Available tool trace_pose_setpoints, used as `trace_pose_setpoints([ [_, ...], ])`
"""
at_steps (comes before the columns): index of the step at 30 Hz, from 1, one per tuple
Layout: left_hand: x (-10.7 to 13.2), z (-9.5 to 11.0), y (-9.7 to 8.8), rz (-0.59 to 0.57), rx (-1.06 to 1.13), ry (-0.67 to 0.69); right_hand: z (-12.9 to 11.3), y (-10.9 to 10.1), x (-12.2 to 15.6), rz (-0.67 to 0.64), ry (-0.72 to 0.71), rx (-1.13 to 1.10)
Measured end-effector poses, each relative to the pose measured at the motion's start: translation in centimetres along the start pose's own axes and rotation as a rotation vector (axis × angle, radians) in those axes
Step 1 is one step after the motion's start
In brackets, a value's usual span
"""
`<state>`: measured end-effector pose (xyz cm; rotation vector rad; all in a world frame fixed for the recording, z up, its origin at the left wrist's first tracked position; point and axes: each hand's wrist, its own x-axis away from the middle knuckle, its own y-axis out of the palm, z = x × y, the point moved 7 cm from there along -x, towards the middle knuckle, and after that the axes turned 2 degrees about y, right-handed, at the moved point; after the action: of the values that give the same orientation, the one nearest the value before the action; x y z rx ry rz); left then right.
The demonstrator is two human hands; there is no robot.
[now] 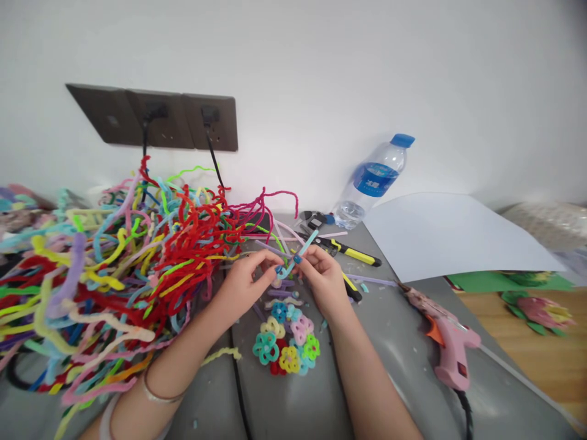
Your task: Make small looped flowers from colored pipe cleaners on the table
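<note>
A light blue pipe cleaner (308,243) is bent between my two hands, one end sticking up to the right. My left hand (254,275) pinches its lower part between thumb and forefinger. Closed around it a little higher is my right hand (323,275). Below the hands, on the grey table, sits a cluster of small pipe-cleaner flowers (288,359) in teal, yellow, pink, green, blue and red. Short cut pieces of pipe cleaner (283,294) lie between the hands and the cluster.
A large tangled heap of coloured pipe cleaners (183,244) fills the left. Yellow-and-black handled pliers (358,253) lie behind my right hand. A water bottle (373,180) leans against the wall. At right are a pink glue gun (447,342), white paper (458,238) and a pipe-cleaner flower (541,310).
</note>
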<state>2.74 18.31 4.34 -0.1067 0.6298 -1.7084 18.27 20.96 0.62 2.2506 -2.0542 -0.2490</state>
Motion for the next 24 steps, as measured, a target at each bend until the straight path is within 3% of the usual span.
trace_pose_setpoints([
  [8, 0.2, 0.8, 0.7, -0.136, 0.008, 0.101, 0.5, 0.0, -0.1, -0.011, 0.033, -0.135],
  [24, 0.4, 1.5, 0.5, -0.119, -0.055, 0.198, 0.5, 0.5, 0.3, -0.052, 0.102, -0.214],
])
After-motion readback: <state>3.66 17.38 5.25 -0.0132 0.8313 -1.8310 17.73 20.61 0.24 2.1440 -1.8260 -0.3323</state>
